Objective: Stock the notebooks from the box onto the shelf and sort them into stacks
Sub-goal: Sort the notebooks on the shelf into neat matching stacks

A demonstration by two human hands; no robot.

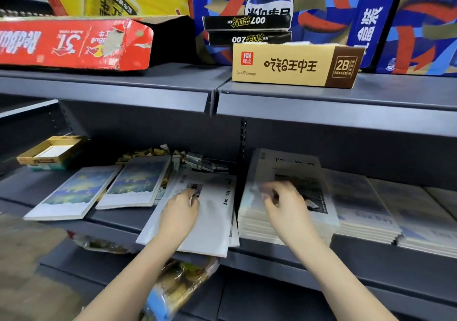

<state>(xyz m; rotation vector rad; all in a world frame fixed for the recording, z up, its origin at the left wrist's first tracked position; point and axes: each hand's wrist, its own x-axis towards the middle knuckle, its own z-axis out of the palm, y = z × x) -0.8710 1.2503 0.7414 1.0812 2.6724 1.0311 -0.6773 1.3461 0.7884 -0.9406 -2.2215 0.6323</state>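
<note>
Currently the left grip [180,212] rests on a notebook [212,224] overhanging the shelf [309,263], the right grip [286,204] on the neighbouring stack [257,229], both too blurred to tell any pinch; likely light and bendy, best lifted by the spine.

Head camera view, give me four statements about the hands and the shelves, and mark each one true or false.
1. The left hand rests on a grey notebook that juts over the front edge of the lower shelf. True.
2. The right hand is on a stack of notebooks. True.
3. The two blue-and-yellow notebooks lie right of the right hand. False: they lie left of the left hand.
4. The tan eraser box stands on the lower shelf. False: it stands on the upper shelf.
</note>
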